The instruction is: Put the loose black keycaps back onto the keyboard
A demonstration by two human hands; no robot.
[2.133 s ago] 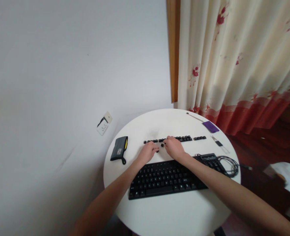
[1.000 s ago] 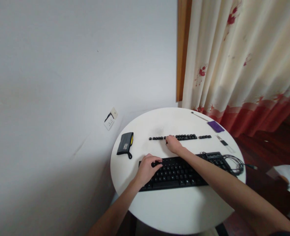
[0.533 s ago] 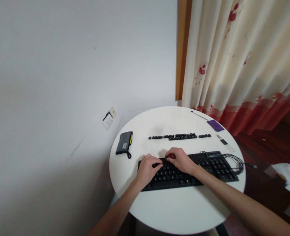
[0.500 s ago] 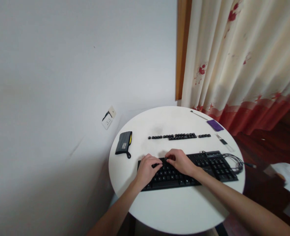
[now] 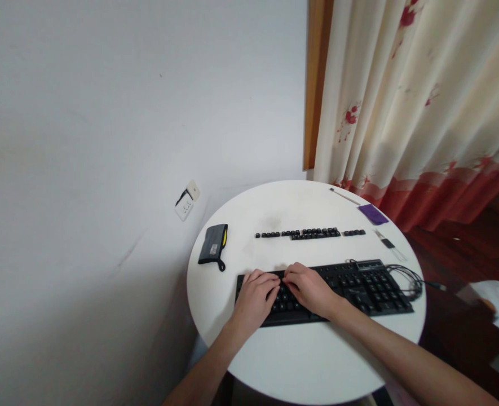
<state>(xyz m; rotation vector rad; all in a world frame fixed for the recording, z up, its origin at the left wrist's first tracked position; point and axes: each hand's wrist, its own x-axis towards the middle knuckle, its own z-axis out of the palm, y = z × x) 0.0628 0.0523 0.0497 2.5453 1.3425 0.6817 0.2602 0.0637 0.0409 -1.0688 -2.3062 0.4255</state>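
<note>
A black keyboard (image 5: pixel 371 287) lies across the near half of a round white table (image 5: pixel 300 361). Over its left part rests my left hand (image 5: pixel 256 296), fingers bent together at the top rows and the thumb tucked beneath them. Close beside it, my right hand (image 5: pixel 310 287) has its fingers closed in a pinch over the top rows. Both sets of fingertips nearly meet. Whatever lies between the right fingertips is too small and hidden to make out. Beyond the keyboard, several loose black keycaps (image 5: pixel 314 235) stand in rows on the table.
A dark grey pouch (image 5: pixel 212 245) with a loop lies at the table's left. To the right are a coiled cable (image 5: pixel 410 282), a wire tool with a black grip (image 5: pixel 387 243), a purple cloth (image 5: pixel 373 214) and a thin brush (image 5: pixel 345 196). A wall and a curtain (image 5: pixel 380 124) stand behind.
My right hand has come down closer over the keyboard, its fingers more tightly together. My left fingers have shifted slightly, lying flatter on the keys. The loose keycaps stay in their rows.
</note>
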